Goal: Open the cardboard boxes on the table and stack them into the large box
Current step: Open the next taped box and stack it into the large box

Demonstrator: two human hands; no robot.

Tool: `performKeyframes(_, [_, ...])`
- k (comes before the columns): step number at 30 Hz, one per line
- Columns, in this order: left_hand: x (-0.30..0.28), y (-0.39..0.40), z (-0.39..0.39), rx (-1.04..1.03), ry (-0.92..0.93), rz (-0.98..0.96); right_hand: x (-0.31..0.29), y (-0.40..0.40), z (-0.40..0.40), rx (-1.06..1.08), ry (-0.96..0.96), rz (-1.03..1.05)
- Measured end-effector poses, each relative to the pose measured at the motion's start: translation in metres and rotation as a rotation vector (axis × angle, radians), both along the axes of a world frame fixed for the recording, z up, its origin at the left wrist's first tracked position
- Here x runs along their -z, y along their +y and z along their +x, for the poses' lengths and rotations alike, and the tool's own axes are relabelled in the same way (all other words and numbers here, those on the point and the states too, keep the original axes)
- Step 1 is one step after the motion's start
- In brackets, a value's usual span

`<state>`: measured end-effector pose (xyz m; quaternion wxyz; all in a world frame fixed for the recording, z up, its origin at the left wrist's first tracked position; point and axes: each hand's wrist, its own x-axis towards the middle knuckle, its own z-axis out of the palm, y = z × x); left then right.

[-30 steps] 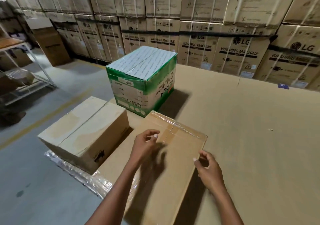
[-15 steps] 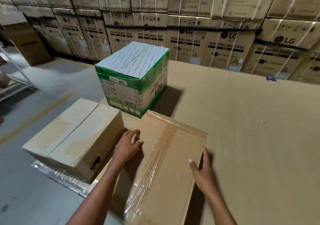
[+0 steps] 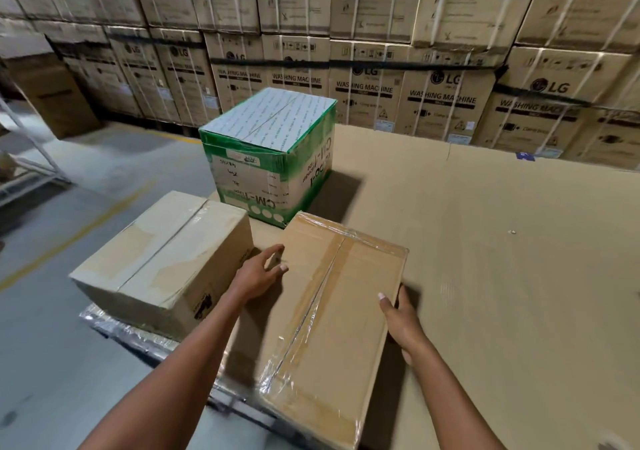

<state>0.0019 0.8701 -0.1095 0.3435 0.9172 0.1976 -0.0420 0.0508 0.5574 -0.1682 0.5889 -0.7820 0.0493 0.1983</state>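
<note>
brown taped boxes — 2; green-white box — 1; hands — 2

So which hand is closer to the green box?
The left hand. It sits at the taped box's far left edge, just below the green box. The right hand grips the taped box's right side, further away.
</note>
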Motion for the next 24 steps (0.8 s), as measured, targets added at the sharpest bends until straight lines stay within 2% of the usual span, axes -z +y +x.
performKeyframes(8, [-0.004,0.016,-0.003,0.094,0.021,-0.063,-0.019,0.011,-0.011,0.057,-0.023,0.058])
performKeyframes(13, [-0.004,0.023,-0.009,0.145,-0.001,-0.180,-0.026,0.020,-0.017,0.118,-0.031,0.097])
performKeyframes(18, [-0.011,0.021,-0.009,0.124,-0.092,-0.178,-0.034,0.017,-0.015,0.178,-0.019,0.095])
performKeyframes(21, [-0.025,0.018,-0.010,0.105,-0.159,-0.194,-0.046,0.013,-0.016,0.191,-0.083,0.098])
performKeyframes(24, [-0.040,0.015,-0.009,0.035,-0.263,-0.296,-0.071,0.010,-0.015,0.215,-0.167,0.150])
